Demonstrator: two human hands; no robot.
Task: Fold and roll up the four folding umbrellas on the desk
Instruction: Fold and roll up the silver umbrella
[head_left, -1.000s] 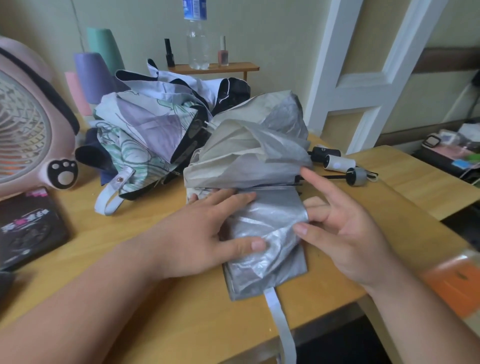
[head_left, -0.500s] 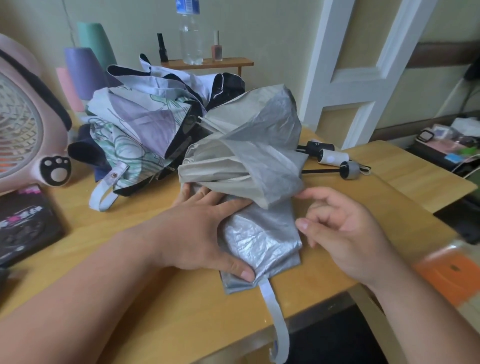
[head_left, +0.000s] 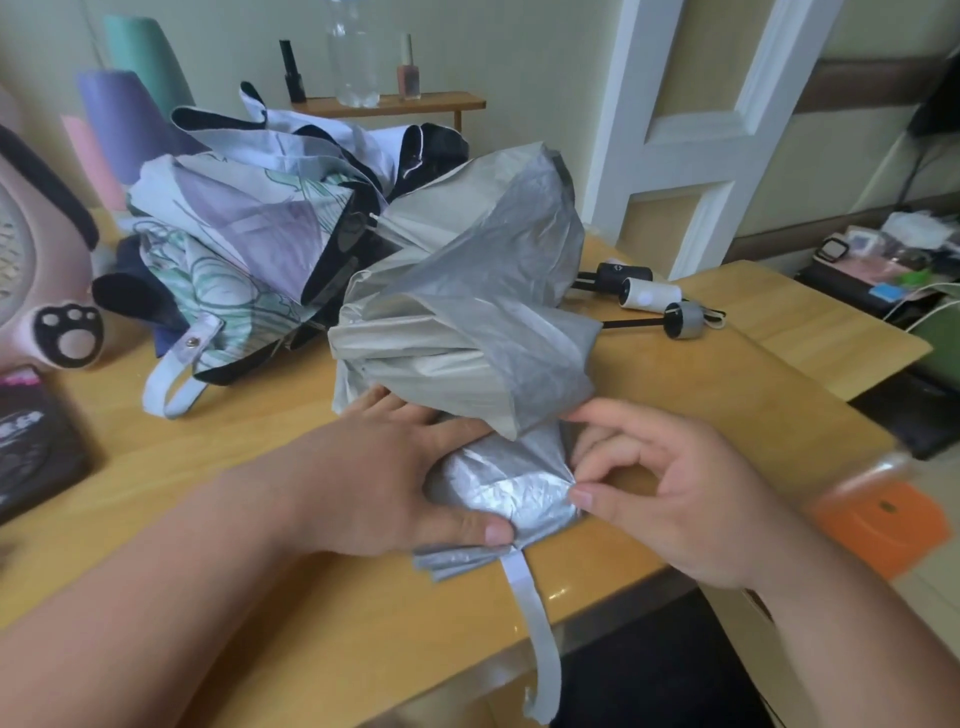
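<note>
Left hand (head_left: 374, 480) flat — right hand (head_left: 685, 493) curled

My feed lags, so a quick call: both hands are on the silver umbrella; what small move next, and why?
Probably fold the loose upper flap down and roll: the left hand presses the folded part flat, the right hand pinches its right edge, and the strap hangs unwrapped off the desk.
</note>
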